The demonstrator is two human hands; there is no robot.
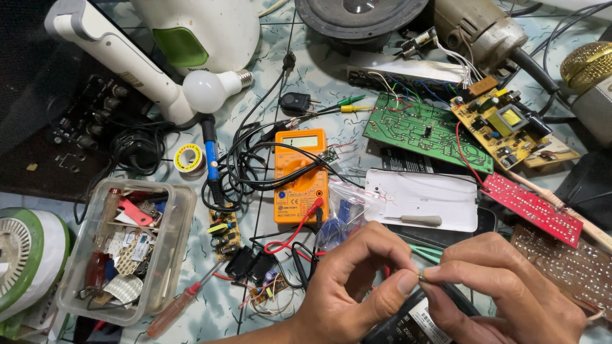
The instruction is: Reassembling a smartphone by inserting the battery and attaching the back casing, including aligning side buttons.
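Observation:
My left hand point(347, 290) and my right hand point(503, 296) meet at the bottom centre, both pinching one tiny metal part point(421, 276) between thumb and fingertips. Under my hands lies a black box-shaped device with a white label point(414, 325). Just behind my left hand sit a clear plastic bag with blue parts point(344, 216) and an orange multimeter point(301, 175) with red and black leads. A white flat cover point(424, 199) with a small screwdriver point(414, 220) on it lies behind my right hand.
Clear plastic box of small parts point(131, 251) at left. Blue-handled soldering iron point(211, 162), solder spool point(189, 157), white bulb point(210, 89). Green circuit board point(421, 130), yellow board point(500, 127), red board point(532, 207), speaker cone point(360, 13) at back. Red-handled screwdriver point(175, 309) at front.

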